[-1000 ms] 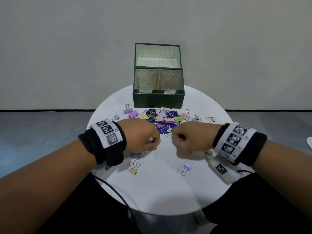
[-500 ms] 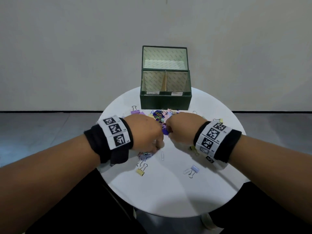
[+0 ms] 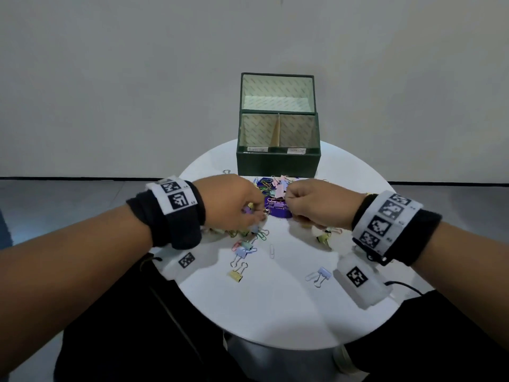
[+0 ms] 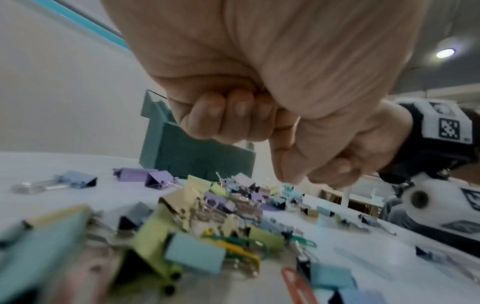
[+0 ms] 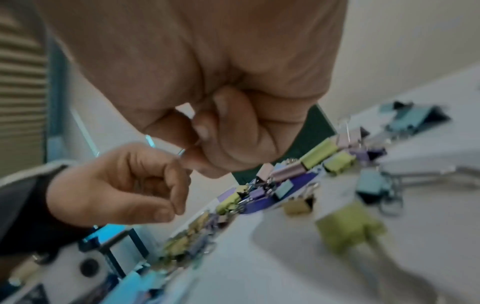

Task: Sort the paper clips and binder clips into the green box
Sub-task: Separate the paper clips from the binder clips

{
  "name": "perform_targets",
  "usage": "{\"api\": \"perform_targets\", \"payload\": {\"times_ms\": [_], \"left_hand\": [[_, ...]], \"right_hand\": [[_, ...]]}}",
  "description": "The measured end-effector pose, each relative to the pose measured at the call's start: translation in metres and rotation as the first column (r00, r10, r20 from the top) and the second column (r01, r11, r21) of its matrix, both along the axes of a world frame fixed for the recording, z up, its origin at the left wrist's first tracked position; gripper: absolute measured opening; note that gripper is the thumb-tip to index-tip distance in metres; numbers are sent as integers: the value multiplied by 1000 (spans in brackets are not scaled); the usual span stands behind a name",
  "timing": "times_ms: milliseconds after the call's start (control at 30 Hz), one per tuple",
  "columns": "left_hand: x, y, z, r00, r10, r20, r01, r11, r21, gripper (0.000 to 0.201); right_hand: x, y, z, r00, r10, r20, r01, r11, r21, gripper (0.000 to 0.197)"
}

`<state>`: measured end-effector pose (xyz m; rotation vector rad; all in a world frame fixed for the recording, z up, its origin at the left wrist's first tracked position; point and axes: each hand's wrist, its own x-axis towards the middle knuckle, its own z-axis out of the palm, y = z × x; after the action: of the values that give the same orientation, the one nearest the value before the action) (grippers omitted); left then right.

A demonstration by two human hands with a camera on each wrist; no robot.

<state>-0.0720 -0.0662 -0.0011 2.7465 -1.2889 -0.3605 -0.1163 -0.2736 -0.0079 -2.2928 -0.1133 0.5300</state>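
The green box [image 3: 278, 164] stands open at the back of the round white table [image 3: 275, 304], with a divider between its two front compartments. A pile of pastel binder clips and paper clips [image 3: 275, 188] lies on a purple card just in front of it. My left hand [image 3: 257, 213] hovers at the pile's left edge. The left wrist view shows its fingers [image 4: 221, 119] curled into the palm with nothing visible in them. My right hand [image 3: 289, 201] is at the pile's right edge, and thumb and forefinger pinch a thin silver paper clip [image 5: 182, 152].
Loose clips lie nearer me: a yellow binder clip [image 3: 237, 274], a blue one [image 3: 242, 253], a lilac one [image 3: 321, 274], an olive one [image 3: 323, 238] and a silver paper clip [image 3: 272, 250]. A plain wall rises behind the table, and its front edge is close to my body.
Both hands have moved forward from the middle of the table to the pile in front of the box. The fists stay curled.
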Motion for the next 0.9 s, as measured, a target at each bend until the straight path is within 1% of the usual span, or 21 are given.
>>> {"api": "perform_targets", "payload": {"times_ms": [33,67,100,133,167,200,267,333,367,400,467,533,600,633,700,767,833,900], "left_hand": [[1,5,3,1000,10,-27,-9,999,37,14],[1,10,3,999,21,-41,-17,996,88,17],[0,14,3,998,29,-47,-22,990,143,23],[-1,16,1,999,29,-46,-19,980,196,30],[-4,17,-1,999,16,-38,-6,972,236,34],[-7,18,-3,1000,-3,-29,11,966,259,36],[-12,19,-7,999,-48,-12,49,952,301,40],[-15,21,-8,997,-70,9,64,946,317,39],[-15,23,-7,997,-67,27,56,950,308,36],[-14,24,-7,997,-62,51,44,952,304,31],[-11,26,-5,996,-43,81,16,949,315,26],[-9,25,-4,996,-28,85,2,957,291,21],[-14,20,-3,998,-21,56,6,967,255,26],[-17,16,-3,1000,-15,26,8,968,253,31],[-23,9,-6,1000,-26,-7,27,957,289,32],[-25,6,-10,998,-53,30,39,939,342,30],[-19,10,-7,997,-6,71,-17,945,326,30],[-14,16,-3,995,48,83,-69,957,281,30]], "right_hand": [[-3,0,0,996,-23,-84,32,993,110,15],[-5,1,-2,991,-5,-135,28,986,165,20],[-6,2,-3,989,44,-138,-23,989,149,23],[-7,5,-4,988,116,-101,-108,991,75,22],[-9,9,-5,977,207,-43,-209,977,-42,20],[-11,13,-7,952,304,30,-295,940,-173,16],[-17,21,-8,894,435,105,-363,842,-398,7],[-24,28,-11,857,502,117,-363,749,-554,24],[-25,30,-11,853,507,125,-347,729,-590,31],[-25,32,-13,850,507,146,-330,727,-602,33],[-22,33,-15,869,466,167,-292,755,-588,38],[-19,35,-16,891,426,156,-265,768,-583,47],[-17,37,-17,899,413,147,-258,769,-584,52],[-16,39,-16,899,412,152,-258,775,-577,52],[-15,41,-16,896,408,176,-257,798,-545,49],[-15,42,-15,890,417,187,-264,803,-534,43],[-16,41,-16,888,421,185,-264,797,-543,35],[-17,39,-18,894,402,196,-246,809,-534,32]]}}
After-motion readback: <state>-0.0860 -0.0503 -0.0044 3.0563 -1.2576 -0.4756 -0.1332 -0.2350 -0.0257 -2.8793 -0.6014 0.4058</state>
